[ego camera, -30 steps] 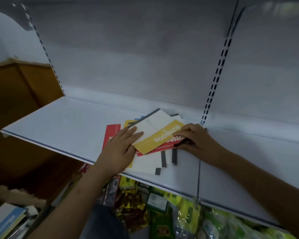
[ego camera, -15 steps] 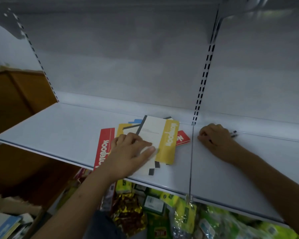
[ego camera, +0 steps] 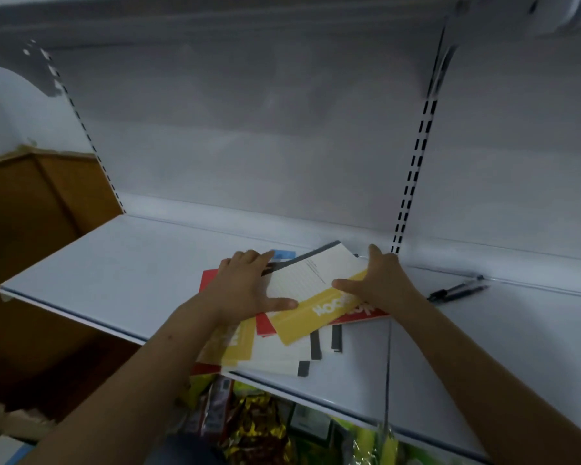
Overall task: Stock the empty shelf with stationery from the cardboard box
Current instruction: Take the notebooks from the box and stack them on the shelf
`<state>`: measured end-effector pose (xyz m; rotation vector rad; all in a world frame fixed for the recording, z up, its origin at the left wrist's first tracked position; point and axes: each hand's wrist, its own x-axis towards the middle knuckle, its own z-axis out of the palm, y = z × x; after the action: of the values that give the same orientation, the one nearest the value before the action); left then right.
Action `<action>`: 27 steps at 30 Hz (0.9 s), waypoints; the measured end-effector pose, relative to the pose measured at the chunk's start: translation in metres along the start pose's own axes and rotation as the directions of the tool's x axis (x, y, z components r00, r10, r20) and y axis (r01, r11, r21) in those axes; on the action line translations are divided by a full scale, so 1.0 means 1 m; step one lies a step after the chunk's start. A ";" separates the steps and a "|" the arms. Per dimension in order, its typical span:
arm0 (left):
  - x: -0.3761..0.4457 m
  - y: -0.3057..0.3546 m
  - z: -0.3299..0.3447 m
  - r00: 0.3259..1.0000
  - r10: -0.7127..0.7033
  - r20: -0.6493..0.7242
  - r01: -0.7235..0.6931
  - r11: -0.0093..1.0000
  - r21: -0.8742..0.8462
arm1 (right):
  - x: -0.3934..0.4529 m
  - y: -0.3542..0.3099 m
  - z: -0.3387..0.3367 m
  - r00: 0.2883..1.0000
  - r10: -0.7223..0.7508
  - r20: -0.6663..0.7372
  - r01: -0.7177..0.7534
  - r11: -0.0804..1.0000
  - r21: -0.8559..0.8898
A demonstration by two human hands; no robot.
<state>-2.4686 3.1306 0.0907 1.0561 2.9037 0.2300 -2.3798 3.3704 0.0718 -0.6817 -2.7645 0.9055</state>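
A loose pile of notebooks lies on the white shelf [ego camera: 114, 273]. The top one, a white and yellow notebook [ego camera: 312, 286], is askew over red notebooks [ego camera: 359, 315] and a yellow one [ego camera: 239, 344]. My left hand [ego camera: 245, 286] rests flat on the left of the pile, its thumb on the top notebook. My right hand [ego camera: 379, 280] lies spread on that notebook's right edge, thumb on the yellow band. Two black pens [ego camera: 457, 292] lie on the shelf to the right, apart from both hands.
A slotted upright [ego camera: 413, 176] runs up the back panel behind my right hand. Snack packets [ego camera: 249, 427] fill the shelf below. A brown wooden cabinet [ego camera: 31, 229] stands at the left, with a cardboard box flap [ego camera: 10, 422] at the lower left.
My right hand carried the pens to the right, left them on the shelf and came back to the pile. The top notebook has turned under both hands.
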 end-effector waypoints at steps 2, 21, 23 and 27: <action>-0.006 0.004 -0.002 1.000 -0.024 -0.021 0.023 0.999 -0.028 | 0.001 0.010 -0.009 0.995 0.060 0.082 -0.071 0.987 0.147; -0.070 0.012 -0.027 0.972 -0.223 -0.072 -0.061 0.060 -0.996 | -0.026 -0.055 -0.013 0.973 -0.213 0.089 0.000 0.387 0.922; -0.073 0.021 -0.018 0.979 -0.197 -0.044 -0.032 0.064 -0.997 | -0.035 -0.074 -0.009 0.950 -0.294 0.103 0.019 0.384 0.923; -0.077 0.023 -0.007 0.975 -0.224 0.000 0.080 0.348 -0.934 | -0.035 -0.082 -0.012 0.957 -0.290 0.009 0.149 0.518 0.842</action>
<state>-2.3957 3.0978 0.1001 0.5008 2.1705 1.7408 -2.3764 3.3021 0.1297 -0.0638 -1.9942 2.0372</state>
